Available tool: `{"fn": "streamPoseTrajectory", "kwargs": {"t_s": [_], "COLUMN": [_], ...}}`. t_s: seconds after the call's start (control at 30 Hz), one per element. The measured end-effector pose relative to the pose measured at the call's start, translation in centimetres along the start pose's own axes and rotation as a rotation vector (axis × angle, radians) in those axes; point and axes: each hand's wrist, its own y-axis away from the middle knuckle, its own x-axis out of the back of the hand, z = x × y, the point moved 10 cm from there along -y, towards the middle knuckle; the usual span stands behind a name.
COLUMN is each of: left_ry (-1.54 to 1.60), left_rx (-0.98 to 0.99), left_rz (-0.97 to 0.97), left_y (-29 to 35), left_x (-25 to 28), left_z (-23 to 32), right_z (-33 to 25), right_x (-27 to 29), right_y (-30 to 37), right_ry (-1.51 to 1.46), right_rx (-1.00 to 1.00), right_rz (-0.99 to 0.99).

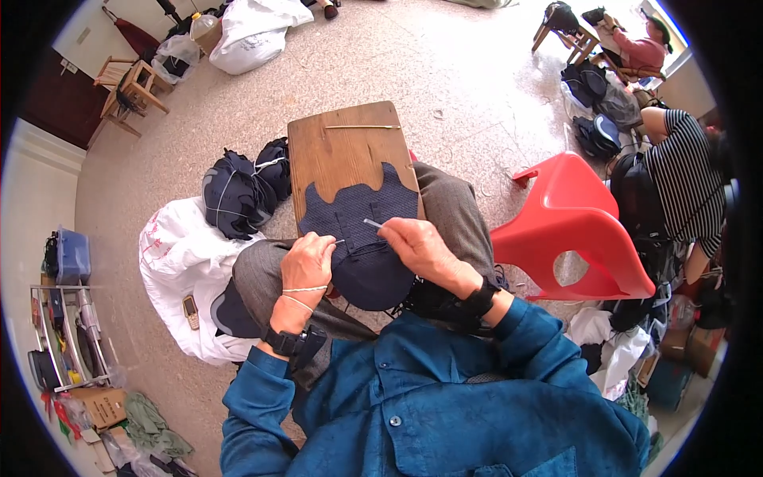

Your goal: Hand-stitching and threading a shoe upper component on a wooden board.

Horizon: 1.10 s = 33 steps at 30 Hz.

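A dark navy fabric piece, shaped like a shoe upper, lies spread over a wooden board across my lap, its rounded end toward me. My left hand is closed in a pinch at the piece's left side; a thin light tip shows at its fingers, too small to name. My right hand pinches a short, pale, narrow strip above the piece's right side. Elastic bands circle my left wrist. On the board's far part rests a thin light stick.
Left of the board lie string-tied navy bundles and a white sack with a phone on it. A red plastic stool stands close on my right. Beyond it, a person in a striped top sits among dark bundles.
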Motion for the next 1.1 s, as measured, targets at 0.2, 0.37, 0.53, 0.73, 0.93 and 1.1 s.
{"fn": "streamPoseTrajectory", "kwargs": {"t_s": [0.2, 0.37, 0.53, 0.73, 0.93, 1.1], "left_ry": [-0.014, -0.077, -0.21, -0.453, -0.13, -0.013], "left_rx": [-0.005, -0.023, -0.141, -0.267, 0.01, 0.027], "left_rz": [-0.023, -0.055, -0.091, -0.22, -0.334, -0.267], "left_y": [0.1, 0.0, 0.0, -0.1, -1.5, -0.8], "left_x": [-0.3, -1.1, -1.7, -3.3, -3.7, -3.9], "left_z": [0.2, 0.0, 1.2, 2.7, 0.4, 0.3], "right_z": [-1.2, -3.5, -2.2, -1.5, -1.1, -1.0], "right_x": [-1.6, -2.1, -4.1, -3.9, -3.8, -3.7], "right_y": [-0.1, -0.5, 0.3, 0.2, 0.1, 0.0], "right_ry": [0.002, 0.169, 0.161, 0.054, 0.039, -0.013], "right_rx": [0.077, 0.318, 0.341, 0.345, 0.348, 0.371], "right_rz": [0.014, 0.026, -0.099, -0.066, -0.02, 0.018]}}
